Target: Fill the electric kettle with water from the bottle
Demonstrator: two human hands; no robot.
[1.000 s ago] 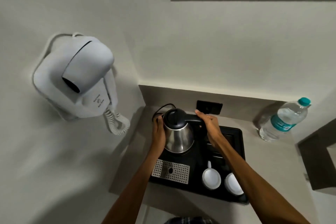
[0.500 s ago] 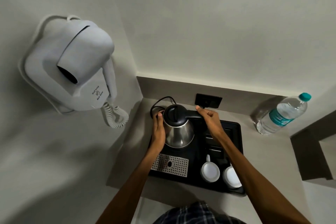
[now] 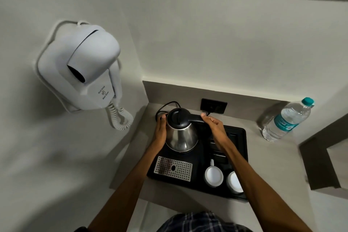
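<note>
A steel electric kettle (image 3: 181,135) with a black lid, down and shut, stands at the back left of a black tray (image 3: 243,137) on the grey counter. My left hand (image 3: 160,132) lies flat against the kettle's left side. My right hand (image 3: 214,128) wraps the black handle on its right. A clear plastic water bottle (image 3: 287,119) with a teal cap and teal label stands upright at the far right of the counter, apart from both hands, with its cap on.
Two upturned white cups (image 3: 213,175) and a perforated metal drip plate (image 3: 173,168) sit at the tray's front. A black wall socket (image 3: 213,105) is behind the kettle, with a black cord (image 3: 165,105) looping left. A white wall hair dryer (image 3: 82,73) hangs at the left.
Both hands stay on the kettle in the same grip. Only the head camera has shifted a little; the kettle and the bottle have not moved.
</note>
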